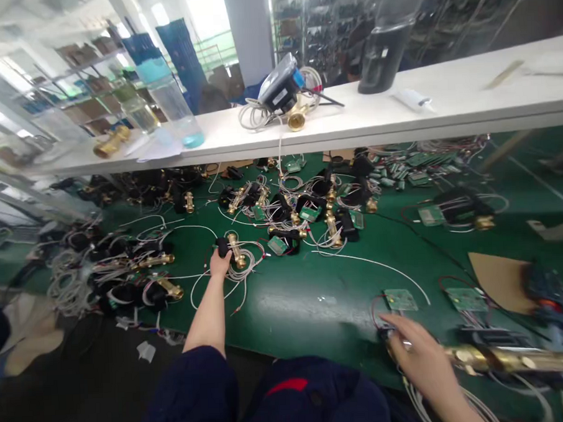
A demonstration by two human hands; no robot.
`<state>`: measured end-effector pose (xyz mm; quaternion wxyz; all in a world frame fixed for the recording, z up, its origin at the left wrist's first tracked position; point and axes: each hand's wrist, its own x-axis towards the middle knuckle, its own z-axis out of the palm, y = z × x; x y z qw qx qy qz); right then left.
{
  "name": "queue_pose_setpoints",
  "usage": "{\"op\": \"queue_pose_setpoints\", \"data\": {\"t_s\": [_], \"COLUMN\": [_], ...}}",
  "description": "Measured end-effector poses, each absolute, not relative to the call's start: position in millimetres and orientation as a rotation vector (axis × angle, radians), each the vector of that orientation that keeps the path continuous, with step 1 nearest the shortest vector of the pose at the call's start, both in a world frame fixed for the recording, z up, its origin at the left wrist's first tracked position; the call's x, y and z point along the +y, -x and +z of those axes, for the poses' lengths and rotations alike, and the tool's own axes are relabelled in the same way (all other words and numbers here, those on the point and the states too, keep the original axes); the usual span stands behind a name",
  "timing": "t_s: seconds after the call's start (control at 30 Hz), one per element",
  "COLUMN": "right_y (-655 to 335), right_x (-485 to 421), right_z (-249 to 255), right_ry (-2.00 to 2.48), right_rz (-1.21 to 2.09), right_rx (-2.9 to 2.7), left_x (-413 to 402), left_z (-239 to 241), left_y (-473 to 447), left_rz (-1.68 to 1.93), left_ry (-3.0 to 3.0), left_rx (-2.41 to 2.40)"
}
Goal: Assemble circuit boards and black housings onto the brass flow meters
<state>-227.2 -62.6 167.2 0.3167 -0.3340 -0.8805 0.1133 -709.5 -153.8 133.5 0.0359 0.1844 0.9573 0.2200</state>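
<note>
My left hand (219, 261) reaches forward over the green mat (295, 304) and grips a brass fitting with a black sensor block and white wires (234, 250). My right hand (421, 354) rests near the front edge of the mat, its fingers curled over a small black part with thin wires (389, 331). Just beyond that hand lies a green circuit board (400, 300). A long brass pipe assembly (512, 359) lies blurred just to the right of the hand.
Many brass fittings, black sensors, circuit boards and white wires litter the far mat (300, 210). A white shelf (398, 115) above holds a meter with coiled wire (283, 93), a dark container (384, 54) and clear bottles (174, 104). Cardboard (501, 279) lies right.
</note>
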Motion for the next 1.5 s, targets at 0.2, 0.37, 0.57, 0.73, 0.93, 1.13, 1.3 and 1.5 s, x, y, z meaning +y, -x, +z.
{"op": "queue_pose_setpoints", "data": {"t_s": [0.2,0.37,0.57,0.73,0.93,1.13,1.3,1.5], "right_y": [280,294,338,357,332,330,326,333], "right_x": [-78,-88,-89,-78,-57,-68,-71,-50], "right_z": [169,165,143,116,112,145,174,156], "right_ry": [0.817,0.927,1.085,1.317,1.383,1.166,1.025,1.038], "right_rz": [0.697,1.189,1.540,1.554,1.622,1.824,1.897,2.030], "right_rx": [-2.326,-2.230,-2.142,-2.027,-1.804,-1.534,-1.338,-1.154], "left_x": [-145,-188,-226,-211,-195,-196,-180,-163], "left_z": [121,116,121,122,127,128,130,134], "left_y": [701,637,539,477,452,447,436,426], "left_rz": [0.557,0.524,0.540,0.514,0.534,0.616,0.650,0.676], "left_ry": [-0.441,-0.619,-1.243,-1.677,-1.833,-1.682,-1.568,-1.531], "left_rx": [2.836,2.750,2.416,2.013,1.851,2.002,2.092,1.974]}}
